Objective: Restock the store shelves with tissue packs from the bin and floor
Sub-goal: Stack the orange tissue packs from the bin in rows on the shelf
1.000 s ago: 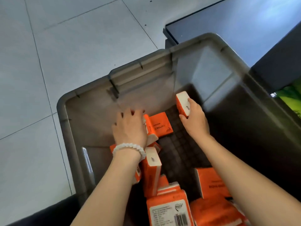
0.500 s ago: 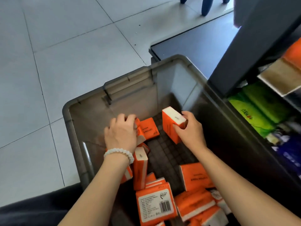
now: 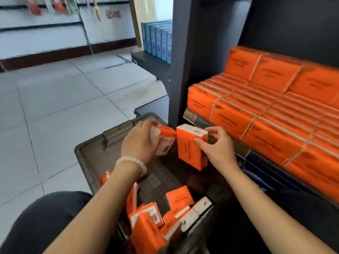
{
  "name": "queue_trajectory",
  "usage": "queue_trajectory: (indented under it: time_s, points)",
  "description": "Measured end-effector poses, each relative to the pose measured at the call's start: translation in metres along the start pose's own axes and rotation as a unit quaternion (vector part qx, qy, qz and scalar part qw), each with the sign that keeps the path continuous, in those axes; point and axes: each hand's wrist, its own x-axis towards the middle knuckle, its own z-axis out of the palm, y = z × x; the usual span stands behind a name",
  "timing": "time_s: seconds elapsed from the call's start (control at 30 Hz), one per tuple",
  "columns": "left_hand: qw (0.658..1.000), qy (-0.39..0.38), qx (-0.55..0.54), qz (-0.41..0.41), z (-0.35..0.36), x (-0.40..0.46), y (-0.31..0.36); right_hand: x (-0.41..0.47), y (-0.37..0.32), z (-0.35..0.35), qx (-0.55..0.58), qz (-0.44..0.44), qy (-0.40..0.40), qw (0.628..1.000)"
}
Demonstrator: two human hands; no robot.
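Orange throughout the head view: one tissue pack [image 3: 190, 149] pinched upright by the right hand [image 3: 219, 153], thumb across the printed face and fingers curled behind the white top; a second pack [image 3: 164, 139] clasped by the left hand [image 3: 141, 143], fingers wrapped over its upper end, label face turned toward the camera. Both held above the far end of the grey bin [image 3: 91, 158], near corners almost touching, just below the front edge of the shelf [image 3: 190, 114]. More loose packs [image 3: 146, 230] heaped at the near end of the bin.

Likely trouble from here: shelf rows [image 3: 266, 114] already tight to the front edge, so little obvious room; forcing a pack in could nudge a stacked neighbour off the lip and back into the bin or onto the floor. Right grip fairly shallow, on soft wrapping; a knock against the dark upright post [image 3: 183, 70] during the lift could twist the pack loose. Two packs raised together may also collide at the shelf mouth. Blur on the shelf hides any real gap.
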Motion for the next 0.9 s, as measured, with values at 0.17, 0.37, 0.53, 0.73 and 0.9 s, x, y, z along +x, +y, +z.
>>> queue_trajectory:
  time_s: [0.17,0.37,0.53,0.73,0.9]
  points:
    - [0.991,0.032,-0.113,0.07,-0.043,0.007,0.085,-0.012,-0.062,-0.091,0.002,-0.078,0.053,0.996]
    - [0.976,0.049,-0.121,0.172,-0.057,0.025,0.174,0.0,-0.101,-0.191,-0.126,-0.122,0.113,0.978]
    - [0.963,0.054,-0.055,0.257,-0.041,0.045,0.229,0.015,-0.093,-0.258,-0.279,-0.086,0.107,0.95]
    - [0.924,0.064,0.019,0.376,0.017,0.074,0.257,0.043,-0.058,-0.306,-0.422,-0.039,0.064,0.904]
    - [0.924,0.028,0.01,0.381,0.072,0.09,0.268,0.069,-0.036,-0.317,-0.47,-0.011,0.055,0.881]
